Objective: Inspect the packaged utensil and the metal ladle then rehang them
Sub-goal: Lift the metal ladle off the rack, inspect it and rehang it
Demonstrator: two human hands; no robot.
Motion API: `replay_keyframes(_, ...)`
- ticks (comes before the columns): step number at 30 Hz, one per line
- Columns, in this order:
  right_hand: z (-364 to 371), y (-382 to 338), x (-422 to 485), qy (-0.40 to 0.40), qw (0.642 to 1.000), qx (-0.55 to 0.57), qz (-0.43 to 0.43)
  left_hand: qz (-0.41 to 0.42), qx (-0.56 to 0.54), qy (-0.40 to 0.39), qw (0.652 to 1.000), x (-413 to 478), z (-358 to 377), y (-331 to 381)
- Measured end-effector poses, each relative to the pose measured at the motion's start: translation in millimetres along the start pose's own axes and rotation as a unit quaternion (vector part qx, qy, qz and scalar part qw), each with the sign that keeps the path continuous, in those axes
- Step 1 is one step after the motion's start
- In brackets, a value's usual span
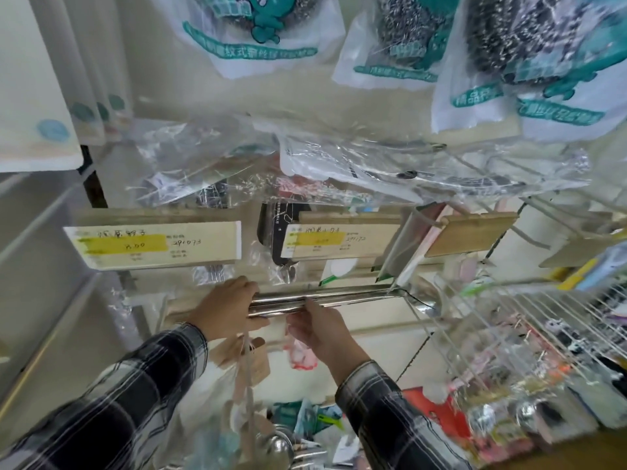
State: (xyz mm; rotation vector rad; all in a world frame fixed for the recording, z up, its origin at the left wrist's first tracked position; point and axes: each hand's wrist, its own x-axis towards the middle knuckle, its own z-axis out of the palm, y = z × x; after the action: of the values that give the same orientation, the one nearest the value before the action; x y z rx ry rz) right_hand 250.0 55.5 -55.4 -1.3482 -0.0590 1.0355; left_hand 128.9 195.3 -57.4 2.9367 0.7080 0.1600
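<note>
**Two hands on one metal ladle under the hanging goods**

Above the fingers, three white bags of steel scourers with green print hang at the top. Lower, but above the fingers too, a bunch of clear plastic packages hangs from the hooks; how many I cannot count, and which one is the packaged utensil I cannot tell. Two price cards with yellow stripes stand just above the fingers, and two bare wooden plates are to the right of them. One white wire rack spreads right of the fingers.

The one metal ladle lies level, its handle between the two hands and its bowl end away to the right. The left hand is closed around the handle's left end, fingers over the top. The right hand is just beside it, fingertips touching the handle from below; if it grips firmly I cannot tell. Both sleeves are checked. Paper tags on a string hang below the left fingers.
</note>
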Motion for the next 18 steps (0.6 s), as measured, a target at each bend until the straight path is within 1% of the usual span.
replay_keyframes(3,3,1,1,0.013,1.000,0.004,0.005,0.002,0.001,-0.026,1.000,5,-6,5)
replay_keyframes(8,2,0,1,0.013,0.999,0.015,0.027,0.013,0.028,-0.040,0.999,8,-17,14)
replay_keyframes(14,-1,0,-2,-0.002,1.000,0.003,0.023,0.018,0.023,0.003,1.000,1,-19,15)
replay_keyframes(18,0,3,-5,0.005,1.000,0.026,0.014,0.033,0.041,0.006,0.999,-2,-25,17)
